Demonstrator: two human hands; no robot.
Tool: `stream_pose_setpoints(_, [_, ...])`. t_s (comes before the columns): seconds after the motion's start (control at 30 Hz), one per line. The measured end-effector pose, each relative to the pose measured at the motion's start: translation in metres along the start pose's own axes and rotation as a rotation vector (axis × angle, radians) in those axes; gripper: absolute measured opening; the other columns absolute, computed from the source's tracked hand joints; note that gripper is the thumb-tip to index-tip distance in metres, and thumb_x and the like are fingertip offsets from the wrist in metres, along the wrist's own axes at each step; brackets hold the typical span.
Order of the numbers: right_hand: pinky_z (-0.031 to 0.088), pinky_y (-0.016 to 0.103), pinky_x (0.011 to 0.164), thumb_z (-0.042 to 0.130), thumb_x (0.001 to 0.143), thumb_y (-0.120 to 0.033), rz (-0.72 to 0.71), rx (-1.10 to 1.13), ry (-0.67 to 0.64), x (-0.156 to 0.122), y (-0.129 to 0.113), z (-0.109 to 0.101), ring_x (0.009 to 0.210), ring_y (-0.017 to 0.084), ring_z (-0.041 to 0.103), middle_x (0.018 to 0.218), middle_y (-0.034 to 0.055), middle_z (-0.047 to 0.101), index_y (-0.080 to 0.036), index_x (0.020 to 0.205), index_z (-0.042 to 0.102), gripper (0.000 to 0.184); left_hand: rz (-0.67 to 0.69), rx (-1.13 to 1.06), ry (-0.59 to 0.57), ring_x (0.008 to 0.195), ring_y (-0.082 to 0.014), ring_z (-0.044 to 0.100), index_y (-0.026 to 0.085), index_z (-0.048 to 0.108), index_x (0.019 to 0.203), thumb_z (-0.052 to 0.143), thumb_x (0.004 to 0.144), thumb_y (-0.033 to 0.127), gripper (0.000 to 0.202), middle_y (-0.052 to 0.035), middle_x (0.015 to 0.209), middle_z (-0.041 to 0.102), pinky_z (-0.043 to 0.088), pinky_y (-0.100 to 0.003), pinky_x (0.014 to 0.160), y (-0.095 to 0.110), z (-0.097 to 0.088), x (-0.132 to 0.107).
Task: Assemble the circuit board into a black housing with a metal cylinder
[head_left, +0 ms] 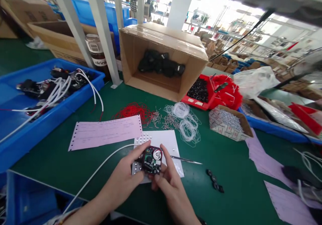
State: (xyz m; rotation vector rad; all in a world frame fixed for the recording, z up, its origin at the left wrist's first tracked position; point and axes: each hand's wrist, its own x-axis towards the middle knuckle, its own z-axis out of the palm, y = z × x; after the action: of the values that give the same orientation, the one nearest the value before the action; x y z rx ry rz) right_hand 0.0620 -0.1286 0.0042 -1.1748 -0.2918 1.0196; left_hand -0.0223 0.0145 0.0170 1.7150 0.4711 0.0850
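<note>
With both hands' fingers clamped on the small open module (151,160), left hand (125,178) and right hand (169,181), a slip could knock tiny parts loose over the worktop's (221,164) near edge.

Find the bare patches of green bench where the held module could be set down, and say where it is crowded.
Bare mat lies between pink sheet and blue bin; more between black caps and small carton. Crowded: red wires, white loops.

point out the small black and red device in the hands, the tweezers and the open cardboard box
small black and red device (151,160), head view, on its open face.
tweezers (186,160), head view, on the thin metal shaft.
open cardboard box (163,37), head view, on its taped top panel.
</note>
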Motion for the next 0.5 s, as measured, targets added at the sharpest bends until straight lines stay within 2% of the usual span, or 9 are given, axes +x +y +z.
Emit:
stream_pose_setpoints(0.07, [0.038,0.025,0.064,0.059,0.083,-0.040,0.004,-0.016,-0.014,-0.001,-0.001,-0.002,0.065,0.012,0.046,0.084,0.0012,0.055,-0.022,0.142,0.009,0.079,0.038,0.065,-0.009,0.129,-0.0225,0.032,0.026,0.037,0.132,0.044,0.068,0.010,0.066,-0.0004,0.137,0.040,0.014,-0.046,0.113,-0.002,-0.002,0.001])
stream_pose_setpoints(0.13, [0.039,0.026,0.065,0.055,0.086,-0.038,0.004,-0.050,-0.010,-0.001,0.001,-0.003,0.064,0.012,0.047,0.081,0.0007,0.055,-0.021,0.142,0.009,0.075,0.087,0.176,-0.037,0.131,-0.0258,0.028,0.026,0.034,0.132,0.052,0.072,0.016,0.064,-0.0032,0.139,0.037,0.006,-0.050,0.113,-0.004,-0.004,0.005])
stream_pose_setpoints(0.2, [0.039,0.026,0.062,0.053,0.086,-0.037,-0.004,-0.081,-0.005,0.000,0.005,-0.001,0.061,0.012,0.048,0.079,0.0004,0.055,-0.020,0.142,0.008,0.074,0.117,0.246,-0.072,0.132,-0.0290,0.025,0.026,0.032,0.132,0.064,0.070,0.023,0.069,-0.0061,0.140,0.035,-0.001,-0.053,0.111,-0.007,-0.004,0.012])
stream_pose_setpoints(0.23, [0.039,0.025,0.060,0.052,0.086,-0.037,-0.013,-0.094,0.001,0.000,0.006,0.000,0.060,0.012,0.048,0.079,0.0004,0.055,-0.020,0.142,0.007,0.073,0.121,0.241,-0.081,0.131,-0.0300,0.027,0.026,0.033,0.130,0.069,0.068,0.025,0.072,-0.0072,0.137,0.037,0.000,-0.053,0.111,-0.010,-0.003,0.016])
stream_pose_setpoints(0.3, [0.041,0.026,0.059,0.050,0.086,-0.037,-0.023,-0.142,-0.005,0.000,0.004,-0.003,0.059,0.012,0.050,0.080,0.0012,0.055,-0.020,0.142,0.005,0.073,0.114,0.160,-0.088,0.124,-0.0307,0.037,0.024,0.038,0.123,0.076,0.062,0.024,0.072,-0.0082,0.129,0.045,0.013,-0.052,0.110,-0.013,0.000,0.022])
stream_pose_setpoints(0.37, [0.045,0.027,0.061,0.045,0.088,-0.036,-0.016,-0.277,-0.040,-0.002,-0.003,-0.013,0.062,0.013,0.053,0.086,0.0034,0.057,-0.022,0.142,0.006,0.068,0.084,0.017,-0.058,0.116,-0.0302,0.046,0.022,0.040,0.119,0.079,0.057,0.023,0.073,-0.0089,0.122,0.050,0.031,-0.046,0.104,-0.016,0.001,0.024])
stream_pose_setpoints(0.43, [0.047,0.029,0.060,0.039,0.091,-0.034,-0.054,-0.538,0.011,-0.005,-0.014,-0.035,0.061,0.014,0.055,0.095,0.0061,0.058,-0.023,0.140,0.020,0.054,0.032,-0.158,-0.013,0.107,-0.0297,0.053,0.021,0.039,0.120,0.081,0.054,0.029,0.079,-0.0093,0.116,0.054,0.044,-0.038,0.092,-0.015,-0.006,0.019])
stream_pose_setpoints(0.5, [0.050,0.032,0.064,0.035,0.091,-0.034,-0.183,-0.902,0.216,-0.008,-0.023,-0.063,0.068,0.017,0.058,0.107,0.0095,0.056,-0.021,0.129,0.042,0.040,0.004,-0.272,0.058,0.098,-0.0291,0.057,0.021,0.040,0.121,0.082,0.052,0.044,0.084,-0.0082,0.110,0.057,0.048,-0.034,0.082,-0.013,-0.022,0.010])
